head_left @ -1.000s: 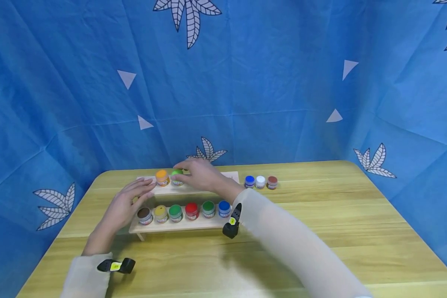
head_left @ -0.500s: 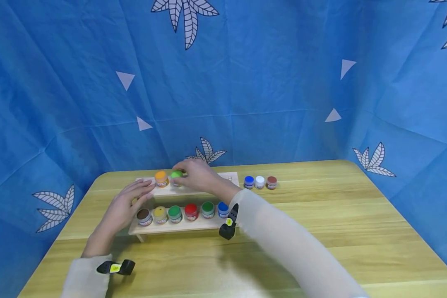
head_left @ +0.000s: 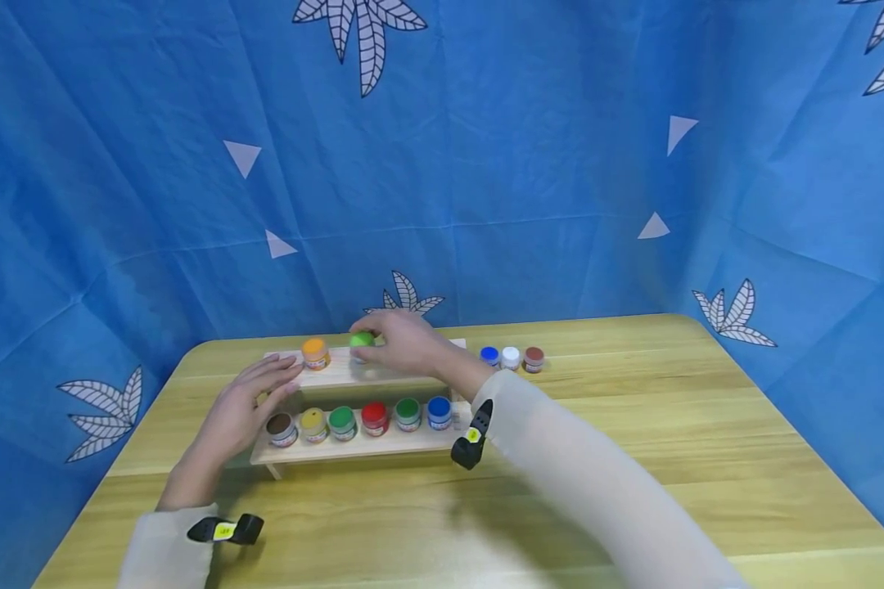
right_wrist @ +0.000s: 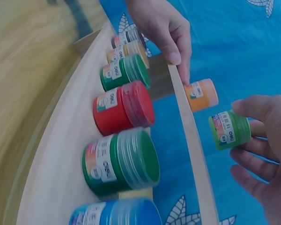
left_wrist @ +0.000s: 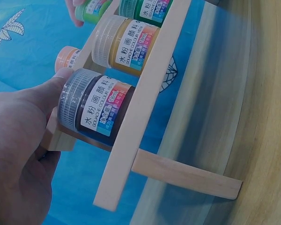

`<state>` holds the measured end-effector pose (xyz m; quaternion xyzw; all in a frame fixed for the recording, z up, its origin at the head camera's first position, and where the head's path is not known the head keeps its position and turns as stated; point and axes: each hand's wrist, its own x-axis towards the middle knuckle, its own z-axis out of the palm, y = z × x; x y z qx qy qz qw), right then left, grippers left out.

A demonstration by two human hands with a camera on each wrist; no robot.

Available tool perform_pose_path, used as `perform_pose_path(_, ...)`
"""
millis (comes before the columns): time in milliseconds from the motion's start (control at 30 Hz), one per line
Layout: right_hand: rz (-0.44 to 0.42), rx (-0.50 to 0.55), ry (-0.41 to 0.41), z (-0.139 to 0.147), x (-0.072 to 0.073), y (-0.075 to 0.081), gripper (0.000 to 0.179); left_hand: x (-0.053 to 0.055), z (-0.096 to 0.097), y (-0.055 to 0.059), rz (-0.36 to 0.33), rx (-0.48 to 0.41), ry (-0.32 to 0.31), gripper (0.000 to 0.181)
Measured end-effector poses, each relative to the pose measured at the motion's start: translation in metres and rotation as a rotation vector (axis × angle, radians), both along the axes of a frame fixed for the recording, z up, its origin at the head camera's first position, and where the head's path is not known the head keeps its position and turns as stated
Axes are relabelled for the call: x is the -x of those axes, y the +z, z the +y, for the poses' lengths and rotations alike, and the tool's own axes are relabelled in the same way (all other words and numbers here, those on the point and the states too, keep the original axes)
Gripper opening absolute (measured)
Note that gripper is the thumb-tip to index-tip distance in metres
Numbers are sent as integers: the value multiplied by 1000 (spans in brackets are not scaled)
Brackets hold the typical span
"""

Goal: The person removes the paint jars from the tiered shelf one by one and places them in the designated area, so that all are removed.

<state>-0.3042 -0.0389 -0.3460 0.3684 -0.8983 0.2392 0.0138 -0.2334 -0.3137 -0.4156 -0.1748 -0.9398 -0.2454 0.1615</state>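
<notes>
1. Right hand (head_left: 405, 343) pinches the light green jar (head_left: 362, 339) over the rack's (head_left: 354, 448) upper shelf, beside the orange jar (head_left: 314, 352).
2. Left hand (head_left: 246, 405), fingers straight, steadies the rack's left end; lower the jar upright.

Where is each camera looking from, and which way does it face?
Head: looks forward and down at the wooden rack; both forearms show.
Left wrist: beside the left hand, facing the brown jar.
Right wrist: along the rack; the right hand holds the light green jar.
Shared: the orange jar appears in all views.
</notes>
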Motion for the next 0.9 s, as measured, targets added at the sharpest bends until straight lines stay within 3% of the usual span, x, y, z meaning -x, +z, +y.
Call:
perform_pose_path(300, 17, 13, 11, 19, 1, 2, 41, 1, -2, -3, 45, 6, -20, 39)
perform_pose_path(900, 75, -16, 4, 59, 1, 7, 42, 5, -4, -3, 42, 8, -24, 39)
